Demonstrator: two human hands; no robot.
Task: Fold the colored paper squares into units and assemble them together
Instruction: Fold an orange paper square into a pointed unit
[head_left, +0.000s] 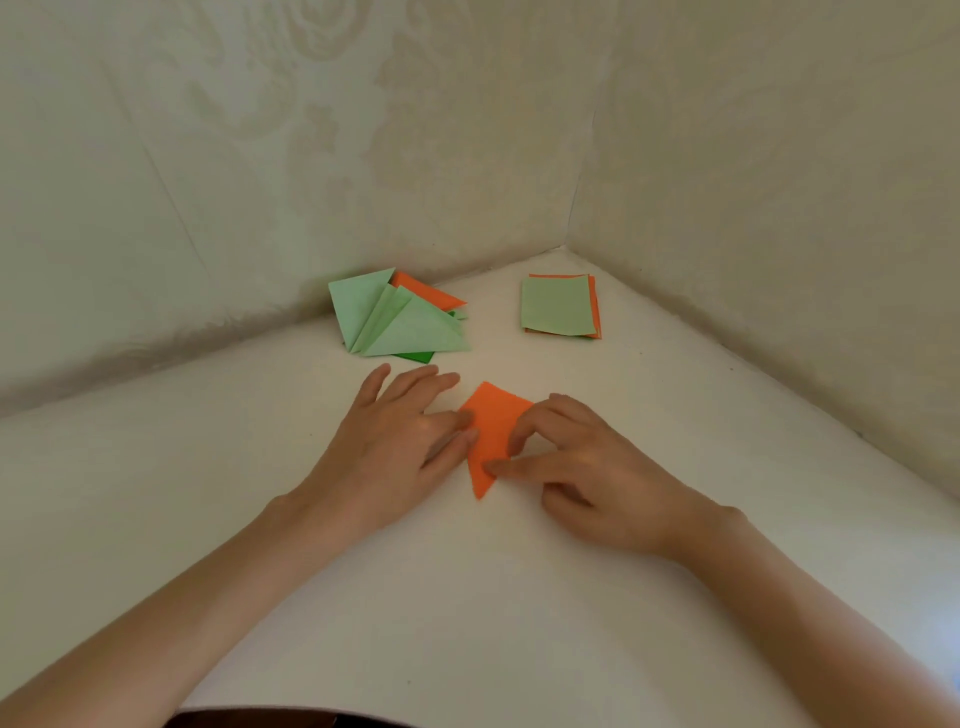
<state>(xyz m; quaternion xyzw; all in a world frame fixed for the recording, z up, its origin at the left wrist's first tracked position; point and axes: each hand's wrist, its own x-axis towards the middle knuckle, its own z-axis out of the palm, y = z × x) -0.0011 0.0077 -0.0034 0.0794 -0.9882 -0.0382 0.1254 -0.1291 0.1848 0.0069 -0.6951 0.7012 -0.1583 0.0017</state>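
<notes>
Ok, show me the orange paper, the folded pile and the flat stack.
orange paper (493, 418), head view, bare middle.
folded pile (415, 332), head view, front green triangle.
flat stack (558, 306), head view, top green sheet.

The left hand (400, 441), right hand (587, 467) and forearms (208, 597) are bare; perhaps dark clothing (260, 721).

Orange and greens on a white tabletop (467, 597).
The paper (493, 431) mid-tabletop is plain orange; the folded pile (395, 317) by the far left edge mixes pale green, orange and dark green; the square stack (558, 306) near the far corner shows pale green over orange.
</notes>
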